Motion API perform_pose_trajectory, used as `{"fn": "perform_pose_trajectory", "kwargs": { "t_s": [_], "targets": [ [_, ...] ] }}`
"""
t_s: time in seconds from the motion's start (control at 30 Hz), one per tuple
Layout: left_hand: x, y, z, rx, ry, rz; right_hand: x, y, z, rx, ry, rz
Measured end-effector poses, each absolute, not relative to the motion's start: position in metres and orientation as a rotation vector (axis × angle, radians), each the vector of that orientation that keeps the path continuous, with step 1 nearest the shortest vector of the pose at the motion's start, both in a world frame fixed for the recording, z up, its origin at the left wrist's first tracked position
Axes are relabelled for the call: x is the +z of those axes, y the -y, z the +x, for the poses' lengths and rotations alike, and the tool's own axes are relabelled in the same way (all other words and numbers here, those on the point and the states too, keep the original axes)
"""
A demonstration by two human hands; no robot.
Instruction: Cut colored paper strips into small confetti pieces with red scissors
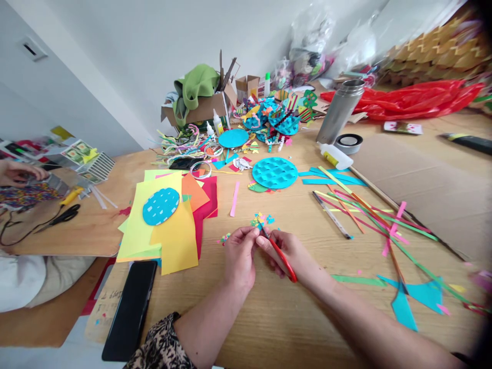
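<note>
My right hand grips red-handled scissors, their blades pointing up and left toward the fingertips of my left hand. With thumb and fingers pinched together, my left hand is closed just beside the blades; whatever it holds is too small to make out. Just beyond the fingertips lies a small heap of blue, yellow and pink paper bits. More tiny bits lie left of my left hand. Farther back is a blue oval with a woven-looking surface.
Coloured paper sheets with a dotted blue oval lie left, above a black phone. Paper strips, a pen, a glue bottle and a metal flask are right. Another person's hand works far left.
</note>
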State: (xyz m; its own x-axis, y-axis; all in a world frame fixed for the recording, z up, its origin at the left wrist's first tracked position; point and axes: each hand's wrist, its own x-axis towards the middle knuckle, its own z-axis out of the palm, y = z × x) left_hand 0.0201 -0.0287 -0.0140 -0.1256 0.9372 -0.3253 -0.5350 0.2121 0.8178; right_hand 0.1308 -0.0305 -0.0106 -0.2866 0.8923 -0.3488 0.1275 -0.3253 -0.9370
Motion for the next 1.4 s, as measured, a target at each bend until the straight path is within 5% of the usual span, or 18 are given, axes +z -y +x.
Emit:
{"fn": "perform_pose_trajectory", "kwargs": {
  "t_s": [0.67,1.4],
  "targets": [
    [-0.014,0.023,0.016,1.325,-1.040,0.499,-0.005,0.027,0.134,1.677,1.262,-1.505],
    [-0.005,0.004,-0.020,0.918,-0.938,0.740,0.003,0.015,0.161,1.922,1.666,-1.264]
  ]
}}
